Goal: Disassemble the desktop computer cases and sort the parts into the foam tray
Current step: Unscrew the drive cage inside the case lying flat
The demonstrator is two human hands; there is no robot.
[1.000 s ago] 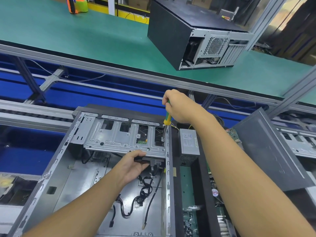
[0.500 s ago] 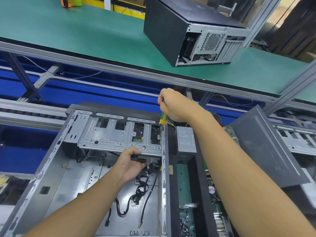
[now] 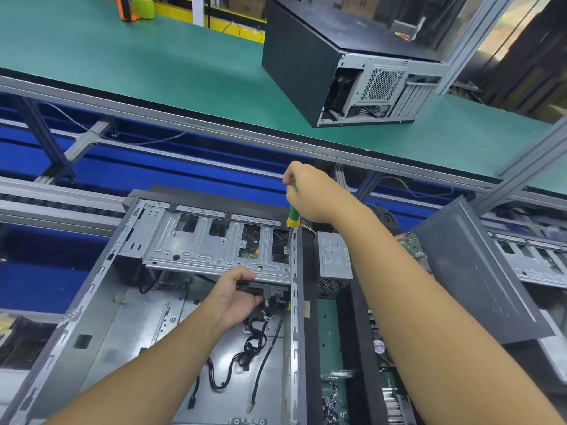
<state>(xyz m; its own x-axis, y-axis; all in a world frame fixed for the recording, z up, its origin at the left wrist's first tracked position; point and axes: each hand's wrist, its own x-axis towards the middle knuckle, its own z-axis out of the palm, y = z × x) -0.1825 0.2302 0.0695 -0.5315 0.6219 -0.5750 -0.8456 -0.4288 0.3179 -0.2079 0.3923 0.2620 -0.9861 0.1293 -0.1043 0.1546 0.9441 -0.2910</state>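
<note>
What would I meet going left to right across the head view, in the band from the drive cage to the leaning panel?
drive cage → screwdriver → power supply → green circuit board → leaning grey side panel

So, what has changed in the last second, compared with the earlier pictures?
Nothing visible. The right hand still grips the screwdriver, tip on the cage; the left hand still holds the drive under it. Only the camera shifted slightly.
</note>
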